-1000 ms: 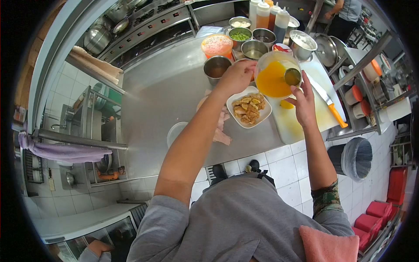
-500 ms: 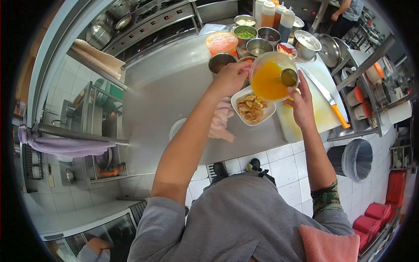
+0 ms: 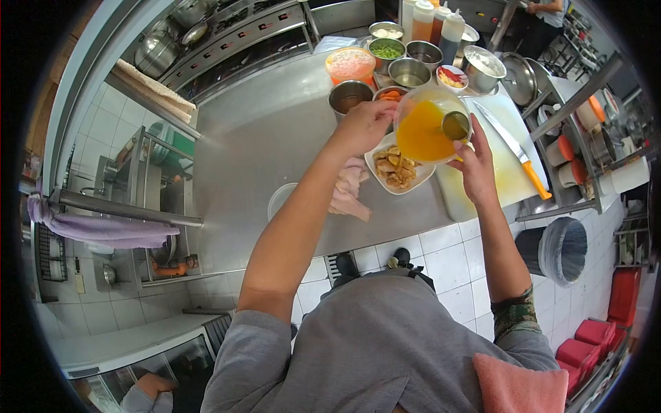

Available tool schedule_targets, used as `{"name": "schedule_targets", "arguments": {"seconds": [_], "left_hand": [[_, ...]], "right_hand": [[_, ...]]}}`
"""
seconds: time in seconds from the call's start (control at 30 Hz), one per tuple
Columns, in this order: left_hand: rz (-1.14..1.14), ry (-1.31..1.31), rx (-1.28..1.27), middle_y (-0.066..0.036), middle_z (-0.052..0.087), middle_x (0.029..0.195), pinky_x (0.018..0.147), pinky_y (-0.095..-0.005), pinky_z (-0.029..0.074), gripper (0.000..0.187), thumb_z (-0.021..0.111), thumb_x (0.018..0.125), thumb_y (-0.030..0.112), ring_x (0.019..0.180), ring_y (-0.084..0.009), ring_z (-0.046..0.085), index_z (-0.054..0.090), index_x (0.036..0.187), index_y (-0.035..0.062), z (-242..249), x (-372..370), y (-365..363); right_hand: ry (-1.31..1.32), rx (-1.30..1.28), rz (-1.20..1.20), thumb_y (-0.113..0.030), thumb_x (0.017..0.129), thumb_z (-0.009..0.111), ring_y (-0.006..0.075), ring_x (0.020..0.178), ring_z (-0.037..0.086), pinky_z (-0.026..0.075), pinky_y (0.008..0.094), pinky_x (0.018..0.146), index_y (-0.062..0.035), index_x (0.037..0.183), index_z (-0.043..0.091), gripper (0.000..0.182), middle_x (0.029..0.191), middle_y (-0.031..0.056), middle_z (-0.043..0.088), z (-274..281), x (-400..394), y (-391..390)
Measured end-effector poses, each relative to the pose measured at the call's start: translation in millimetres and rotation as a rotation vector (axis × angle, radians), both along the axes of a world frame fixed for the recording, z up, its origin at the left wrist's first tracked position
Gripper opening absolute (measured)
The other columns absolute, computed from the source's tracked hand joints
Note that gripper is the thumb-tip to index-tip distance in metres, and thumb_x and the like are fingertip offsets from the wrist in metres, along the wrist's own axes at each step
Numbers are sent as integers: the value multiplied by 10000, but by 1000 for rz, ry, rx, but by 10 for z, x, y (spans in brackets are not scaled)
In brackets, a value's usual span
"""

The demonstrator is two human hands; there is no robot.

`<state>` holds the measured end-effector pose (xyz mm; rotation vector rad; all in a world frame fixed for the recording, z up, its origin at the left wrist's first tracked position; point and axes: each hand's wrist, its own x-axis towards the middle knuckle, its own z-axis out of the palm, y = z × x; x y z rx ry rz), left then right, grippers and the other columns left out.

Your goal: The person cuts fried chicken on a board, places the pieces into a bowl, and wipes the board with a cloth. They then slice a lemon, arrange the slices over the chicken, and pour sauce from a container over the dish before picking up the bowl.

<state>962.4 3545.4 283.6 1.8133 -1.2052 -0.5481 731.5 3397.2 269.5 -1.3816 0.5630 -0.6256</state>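
Note:
Both my hands are at a clear plastic bowl (image 3: 412,103) of orange-yellow liquid (image 3: 421,134), held tilted above the table. My right hand (image 3: 472,160) grips its right side, thumb by the rim. A small round metal cup or ladle (image 3: 455,126) sits inside, close to that thumb. My left hand (image 3: 367,125) has its fingers pinched at the bowl's left rim. Partly under the bowl is a white square dish (image 3: 415,184) with browned, sauced pieces of food (image 3: 395,168). A crumpled pale pink cloth (image 3: 350,194) lies below my left wrist.
An orange-handled knife (image 3: 511,146) lies on the pale cutting board (image 3: 458,193) at right. Metal pots (image 3: 410,73), an orange tub (image 3: 349,65) and squeeze bottles (image 3: 451,31) crowd the back. A clear round lid or container (image 3: 281,201) sits by my left forearm. Another person (image 3: 547,20) stands behind.
The bowl and my hands stay almost in place. The dish of food appears slightly higher in view. The person at the back has shifted.

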Motion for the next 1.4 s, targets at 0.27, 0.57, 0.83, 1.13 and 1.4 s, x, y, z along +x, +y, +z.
{"name": "schedule_targets", "arguments": {"seconds": [0.27,0.57,0.83,1.13,1.4], "left_hand": [[5,-30,-22,-142,756,1156,935,-336,536,324,588,1026,146,1041,-229,719,661,1309,6,62,-109,-127],[-35,-111,25,-159,746,1196,916,-344,556,340,575,1023,148,1054,-244,729,652,1321,4,152,-86,-314],[29,-25,-32,-163,744,1181,923,-371,554,329,579,1010,166,1059,-279,725,671,1302,44,-131,117,-362],[33,11,-2,-120,740,1228,986,-312,513,383,574,1011,100,1095,-178,684,621,1377,-1,-48,109,-67],[86,0,37,-134,731,1257,991,-316,513,378,585,996,76,1112,-190,680,623,1360,-19,24,136,52]], "right_hand": [[18,-23,-35,-184,960,658,234,1174,632,605,377,884,-133,1652,250,805,1339,130,511,33,-105,-36],[8,-30,-76,-201,955,675,225,1157,636,601,365,860,-126,1648,265,809,1339,126,513,-1,-84,-144],[13,-41,-58,-180,962,675,215,1162,639,594,347,856,-124,1650,264,803,1356,127,510,6,27,-121],[-4,-6,-6,-148,960,674,227,1191,635,613,344,869,-105,1646,256,804,1399,146,498,-8,140,-17],[-1,9,19,-142,962,655,238,1205,633,615,351,873,-117,1649,242,802,1412,149,491,-34,236,51]]}}
